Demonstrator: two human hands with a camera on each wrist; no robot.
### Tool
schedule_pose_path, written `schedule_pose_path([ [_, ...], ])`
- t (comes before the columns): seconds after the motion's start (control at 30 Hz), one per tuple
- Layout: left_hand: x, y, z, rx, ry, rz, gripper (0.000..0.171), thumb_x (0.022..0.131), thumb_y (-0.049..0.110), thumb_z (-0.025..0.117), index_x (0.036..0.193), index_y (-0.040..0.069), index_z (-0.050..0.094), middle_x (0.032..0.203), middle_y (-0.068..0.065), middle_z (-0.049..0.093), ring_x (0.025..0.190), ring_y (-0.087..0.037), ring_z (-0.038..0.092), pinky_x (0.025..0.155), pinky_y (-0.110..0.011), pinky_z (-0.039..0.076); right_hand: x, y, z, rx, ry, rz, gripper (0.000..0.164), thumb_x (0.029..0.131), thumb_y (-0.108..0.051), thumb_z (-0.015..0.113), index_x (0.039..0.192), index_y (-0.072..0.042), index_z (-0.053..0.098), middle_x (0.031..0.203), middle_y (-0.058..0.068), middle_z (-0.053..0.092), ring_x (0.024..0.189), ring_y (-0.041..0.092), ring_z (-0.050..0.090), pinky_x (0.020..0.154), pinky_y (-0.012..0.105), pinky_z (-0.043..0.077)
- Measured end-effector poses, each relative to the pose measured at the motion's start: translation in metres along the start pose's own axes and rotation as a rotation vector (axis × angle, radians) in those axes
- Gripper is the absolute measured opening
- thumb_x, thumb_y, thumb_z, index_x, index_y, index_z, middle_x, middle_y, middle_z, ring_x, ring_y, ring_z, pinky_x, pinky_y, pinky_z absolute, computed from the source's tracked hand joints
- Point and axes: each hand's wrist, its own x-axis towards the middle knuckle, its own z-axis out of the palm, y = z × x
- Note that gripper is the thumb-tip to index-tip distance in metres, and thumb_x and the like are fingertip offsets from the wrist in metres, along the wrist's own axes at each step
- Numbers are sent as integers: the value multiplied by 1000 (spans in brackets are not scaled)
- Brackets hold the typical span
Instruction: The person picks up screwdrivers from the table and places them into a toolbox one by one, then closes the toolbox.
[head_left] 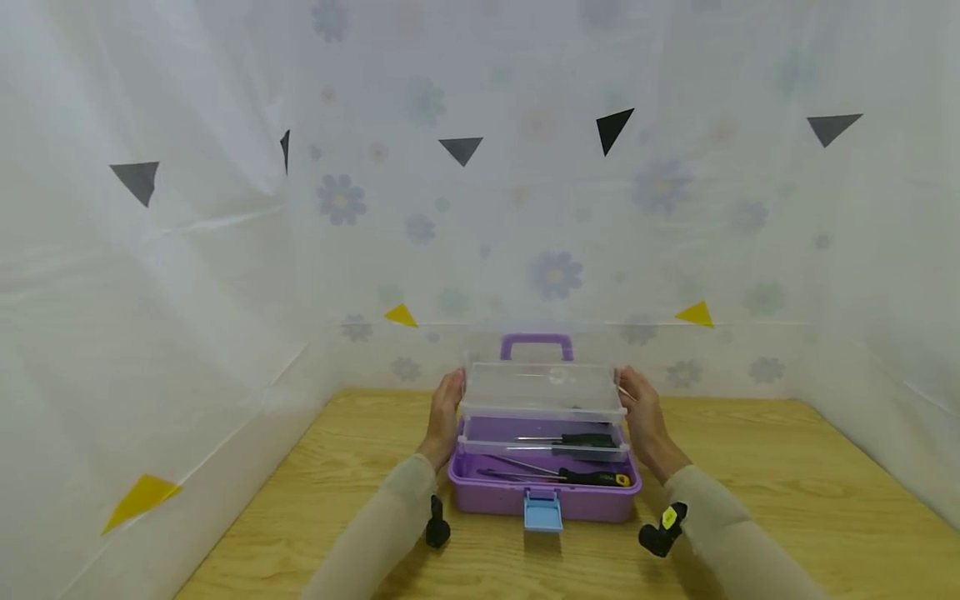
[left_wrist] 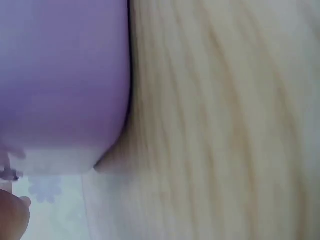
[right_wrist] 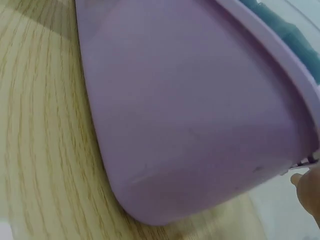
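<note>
A purple toolbox stands on the wooden table, its blue latch hanging down in front. The see-through lid is raised and tipped back, with a purple carrying handle behind it. Inside the box lie several screwdrivers, partly seen through clear plastic. My left hand grips the lid's left edge, and my right hand grips its right edge with fingers bent round it. Both wrist views show the toolbox side wall close up, with a fingertip by the back corner.
Pale wood table spreads out on both sides of the box. White plastic sheeting with flower prints hangs behind and at the sides, bearing black and yellow triangles. A small black device sits at each wrist.
</note>
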Motion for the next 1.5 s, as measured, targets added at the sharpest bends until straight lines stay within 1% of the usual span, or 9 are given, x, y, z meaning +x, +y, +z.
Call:
schedule_pose_path([
  [0.13,-1,4,-6,99,-62,-13,55,113,34,35,144,-8,47,151,-26,47,147,-41,34,123,-53,20,-3,-3,-5,-27,-33,-47,43,112,-43,39,126,-4,48,127,1,56,112,7,59,92,23,50],
  [0.3,0,13,-14,180,-119,-26,58,112,37,36,145,-8,48,152,-26,46,147,-40,34,123,-52,18,-5,-6,-9,-93,-84,-50,48,112,-47,36,124,-2,45,143,15,46,111,8,61,91,25,50],
  [0.4,-3,18,-18,232,-137,-34,57,112,38,36,145,-7,49,152,-24,47,146,-40,36,123,-54,20,-7,-9,-10,-139,-109,-21,50,112,-50,33,122,-1,41,154,21,36,124,20,54,94,29,44],
  [0.57,-8,26,-24,338,-165,-25,53,113,35,37,141,-7,53,151,-24,49,142,-42,42,120,-55,27,-13,-17,-13,-248,-167,-5,50,112,-49,31,121,0,33,164,30,18,148,49,20,113,49,28],
  [0.7,-13,33,-24,439,-156,-43,57,111,41,39,142,-4,55,146,-23,54,138,-41,47,118,-56,31,-17,-24,-14,-320,-199,-9,52,112,-50,29,119,1,29,162,35,16,148,57,16,119,70,7],
  [0.8,-17,40,-23,492,-160,-76,65,109,50,40,146,-2,53,148,-22,53,139,-41,45,118,-58,29,-20,-28,-13,-353,-206,-1,54,112,-51,27,119,2,27,161,37,15,147,58,17,119,70,7],
  [1.17,-26,47,-15,462,-176,-172,83,105,67,33,155,1,41,158,-23,40,146,-43,33,120,-64,19,-28,-37,-16,-408,-219,58,83,109,-60,22,156,6,7,163,38,6,149,54,17,120,67,9],
  [1.37,-27,46,-12,444,-140,-209,85,103,72,32,152,4,45,154,-23,44,140,-45,41,116,-65,27,-34,-36,-21,-379,-253,86,86,110,-57,24,162,0,-14,161,42,8,150,52,15,120,67,9],
  [1.5,-29,46,-10,394,-165,-258,92,101,74,31,162,6,30,162,-23,34,143,-50,35,118,-66,21,-35,-37,-22,-368,-257,117,88,109,-58,25,161,0,-15,161,42,11,149,53,18,120,67,9],
])
